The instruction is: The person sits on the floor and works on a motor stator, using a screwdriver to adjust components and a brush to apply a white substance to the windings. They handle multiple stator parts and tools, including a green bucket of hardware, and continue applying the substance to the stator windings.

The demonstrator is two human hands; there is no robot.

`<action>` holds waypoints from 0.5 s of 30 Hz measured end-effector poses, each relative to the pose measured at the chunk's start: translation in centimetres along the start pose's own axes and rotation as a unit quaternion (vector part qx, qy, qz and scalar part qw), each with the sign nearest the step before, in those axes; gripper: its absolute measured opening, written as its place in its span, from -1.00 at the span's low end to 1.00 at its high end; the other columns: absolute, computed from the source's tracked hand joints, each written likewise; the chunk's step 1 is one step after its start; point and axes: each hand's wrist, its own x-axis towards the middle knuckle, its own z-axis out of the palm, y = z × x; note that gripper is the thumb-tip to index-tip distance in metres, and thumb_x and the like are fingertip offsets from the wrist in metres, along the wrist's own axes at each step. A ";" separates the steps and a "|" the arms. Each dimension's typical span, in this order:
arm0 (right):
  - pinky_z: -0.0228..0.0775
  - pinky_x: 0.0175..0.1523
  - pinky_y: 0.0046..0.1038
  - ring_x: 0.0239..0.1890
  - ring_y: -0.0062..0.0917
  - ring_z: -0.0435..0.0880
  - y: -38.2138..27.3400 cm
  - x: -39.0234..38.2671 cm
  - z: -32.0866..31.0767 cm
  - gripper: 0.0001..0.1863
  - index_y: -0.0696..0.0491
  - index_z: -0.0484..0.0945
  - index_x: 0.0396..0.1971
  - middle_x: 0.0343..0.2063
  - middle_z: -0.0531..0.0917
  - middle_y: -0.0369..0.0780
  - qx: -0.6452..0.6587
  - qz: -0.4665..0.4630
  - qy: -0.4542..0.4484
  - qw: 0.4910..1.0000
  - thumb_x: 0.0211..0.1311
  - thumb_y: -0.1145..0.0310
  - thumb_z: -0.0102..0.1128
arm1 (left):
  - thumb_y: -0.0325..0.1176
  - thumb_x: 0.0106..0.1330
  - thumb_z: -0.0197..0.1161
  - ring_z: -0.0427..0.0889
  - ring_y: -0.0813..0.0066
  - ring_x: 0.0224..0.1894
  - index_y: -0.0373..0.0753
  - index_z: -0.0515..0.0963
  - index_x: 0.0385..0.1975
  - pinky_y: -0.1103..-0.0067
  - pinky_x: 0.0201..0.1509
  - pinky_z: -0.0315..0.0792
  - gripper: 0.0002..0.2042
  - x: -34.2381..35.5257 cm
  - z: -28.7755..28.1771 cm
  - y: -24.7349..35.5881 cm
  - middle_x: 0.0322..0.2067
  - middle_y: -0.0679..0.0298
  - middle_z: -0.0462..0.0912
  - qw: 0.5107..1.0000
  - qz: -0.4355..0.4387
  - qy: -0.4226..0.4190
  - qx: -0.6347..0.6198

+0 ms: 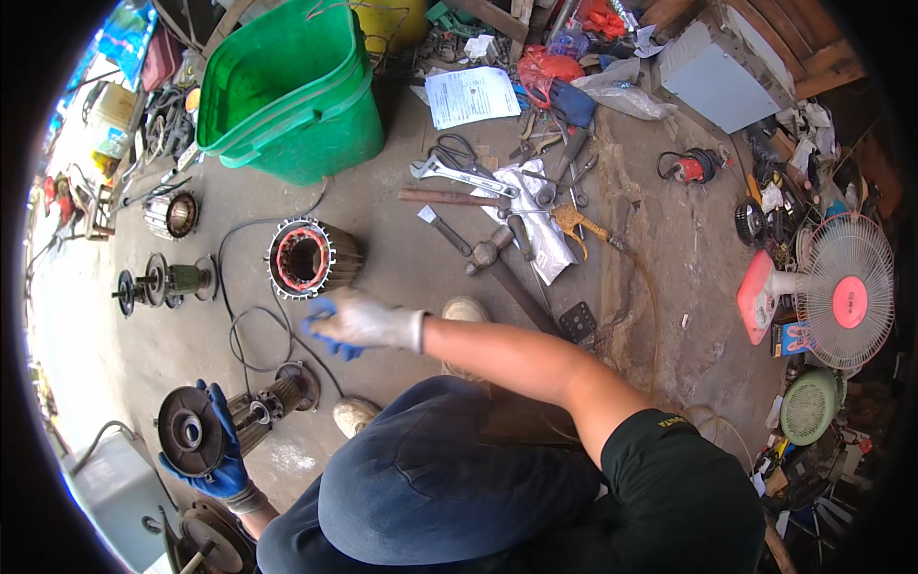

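My left hand (229,464), in a blue-palmed glove, grips a round dark motor end cover (175,435) by its edge. The cover has a ringed hole in its middle. Behind it lies a rotor with a shaft and flange (298,383); whether the two touch is hidden. My right hand (359,320), gloved in grey and blue, is in the air just below a motor stator (346,260) in this view. Its fingers look partly bent but are blurred, and I cannot see anything in them. The stator stands on the floor, its red-edged winding showing around the bore.
A green bucket (339,139) stands beyond the stator. Hammers (516,287), an adjustable wrench (464,179) and scissors lie ahead to the right. Another rotor (182,279) and a small stator (172,215) are at left. A black cable (232,330) loops across the floor. A fan (846,297) lies far right.
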 end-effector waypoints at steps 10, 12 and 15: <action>0.70 -0.43 -0.34 -0.51 -0.37 0.78 13.0 -20.8 -19.5 -0.52 0.22 0.57 0.08 -0.37 0.77 -0.05 0.195 0.135 0.390 0.890 0.45 0.10 0.34 | -0.02 0.53 0.20 0.20 0.23 0.55 -0.21 0.13 0.58 0.22 0.66 0.05 -0.26 -2.4 6.4 15.0 0.55 0.10 0.21 0.858 0.175 -0.045 0.481; 0.69 -0.44 -0.33 -0.53 -0.34 0.76 14.5 -22.6 -19.9 -0.53 0.20 0.59 0.05 -0.37 0.78 -0.01 0.188 0.161 0.424 0.871 0.43 0.08 0.33 | -0.02 0.59 0.12 0.43 0.44 0.43 -0.19 0.24 0.54 0.37 0.56 0.28 -0.37 -2.4 6.5 16.9 0.45 0.24 0.43 0.607 0.250 -0.036 0.753; 0.68 -0.44 -0.31 -0.54 -0.33 0.75 15.9 -22.3 -19.5 -0.53 0.19 0.59 0.06 -0.38 0.77 -0.02 0.177 0.179 0.414 0.875 0.44 0.07 0.32 | 0.00 0.47 0.32 0.61 0.35 0.28 -0.16 0.50 0.36 0.36 0.42 0.40 -0.44 -1.5 7.1 15.7 0.22 0.21 0.68 0.470 0.317 -0.004 0.824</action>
